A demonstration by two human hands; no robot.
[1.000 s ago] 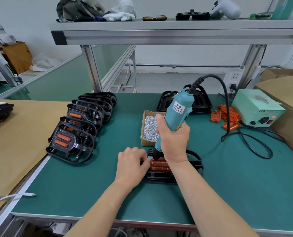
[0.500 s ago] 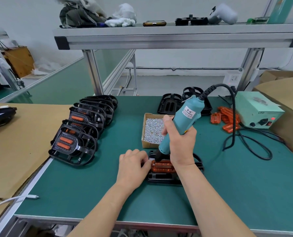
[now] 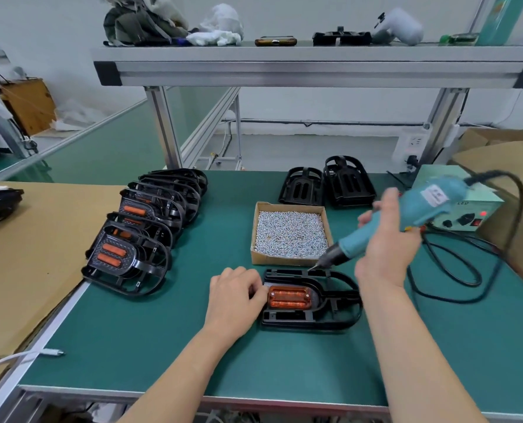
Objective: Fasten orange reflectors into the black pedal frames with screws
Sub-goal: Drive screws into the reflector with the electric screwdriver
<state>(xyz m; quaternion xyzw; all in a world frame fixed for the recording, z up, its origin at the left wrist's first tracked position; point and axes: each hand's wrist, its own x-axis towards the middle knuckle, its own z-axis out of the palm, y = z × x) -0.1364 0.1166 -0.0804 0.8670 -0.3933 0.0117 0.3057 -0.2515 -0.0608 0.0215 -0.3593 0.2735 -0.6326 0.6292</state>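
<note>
A black pedal frame (image 3: 339, 300) lies flat on the green mat near the front, with an orange reflector (image 3: 289, 297) seated in it. My left hand (image 3: 234, 296) rests at the frame's left end, fingers curled against the reflector's edge. My right hand (image 3: 385, 239) grips a teal electric screwdriver (image 3: 406, 218), tilted, its bit hovering just above the frame's far edge. A cardboard box of small silver screws (image 3: 290, 232) sits right behind the frame.
A row of finished pedal frames (image 3: 144, 230) leans along the mat's left side. Two bare black frames (image 3: 327, 184) stand behind the screw box. A green power supply (image 3: 458, 203) and its looping black cable (image 3: 455, 270) lie at the right. Brown cardboard (image 3: 25, 254) covers the left table.
My right hand has lifted the screwdriver off the reflector and swung it up and to the right. My left hand has stayed at the frame's left end.
</note>
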